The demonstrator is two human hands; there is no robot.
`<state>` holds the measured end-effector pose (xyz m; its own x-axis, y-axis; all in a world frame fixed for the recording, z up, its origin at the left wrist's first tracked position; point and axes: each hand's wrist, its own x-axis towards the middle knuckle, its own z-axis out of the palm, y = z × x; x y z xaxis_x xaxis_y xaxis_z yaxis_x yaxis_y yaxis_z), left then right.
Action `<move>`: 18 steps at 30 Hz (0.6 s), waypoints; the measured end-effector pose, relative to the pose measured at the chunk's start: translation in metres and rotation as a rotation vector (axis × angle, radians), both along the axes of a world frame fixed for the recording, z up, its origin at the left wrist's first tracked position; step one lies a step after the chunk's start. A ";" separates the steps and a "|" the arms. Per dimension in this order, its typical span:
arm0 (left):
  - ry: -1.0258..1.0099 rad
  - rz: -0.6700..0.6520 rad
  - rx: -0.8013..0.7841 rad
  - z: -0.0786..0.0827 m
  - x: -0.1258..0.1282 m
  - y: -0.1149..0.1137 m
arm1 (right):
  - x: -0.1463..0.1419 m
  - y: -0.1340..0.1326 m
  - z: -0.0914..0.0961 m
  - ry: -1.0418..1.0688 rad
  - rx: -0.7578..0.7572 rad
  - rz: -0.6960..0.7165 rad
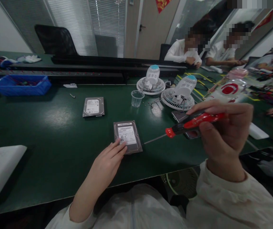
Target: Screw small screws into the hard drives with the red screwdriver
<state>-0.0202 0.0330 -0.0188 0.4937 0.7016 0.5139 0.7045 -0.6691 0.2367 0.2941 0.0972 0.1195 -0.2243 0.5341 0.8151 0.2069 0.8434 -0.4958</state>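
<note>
A hard drive (131, 135) with a white label lies flat near the table's front edge. Across its lower left part rest the outstretched fingers of my left hand (107, 159), flat and not gripped around it. My right hand (222, 127) is closed on a red and black screwdriver (191, 124). The thin shaft slants down to the left, its tip by the drive's lower right edge; whether they touch I cannot tell. A second hard drive (93, 107) lies farther back on the left. Partly behind the screwdriver is a dark, shiny flat object (179, 116).
A clear plastic cup (137, 99) stands near two white fan parts (151, 84). Farther left are a loose screw (72, 95) and a blue bin (22, 86). A white case (3, 175) occupies the left front. Several people sit across the green table (43, 165).
</note>
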 end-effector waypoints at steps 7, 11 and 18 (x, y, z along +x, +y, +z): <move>-0.049 -0.010 -0.031 0.000 0.001 0.000 | -0.003 0.004 -0.003 -0.088 0.012 0.032; -0.016 -0.008 0.006 0.002 0.002 0.000 | -0.005 0.003 -0.002 -0.100 0.019 0.045; -0.027 -0.011 -0.006 0.004 0.002 0.000 | -0.007 0.004 -0.002 -0.131 0.013 0.022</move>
<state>-0.0183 0.0328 -0.0151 0.4877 0.6989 0.5232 0.6902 -0.6756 0.2590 0.2871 0.1017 0.1176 -0.3410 0.5172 0.7850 0.2502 0.8549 -0.4545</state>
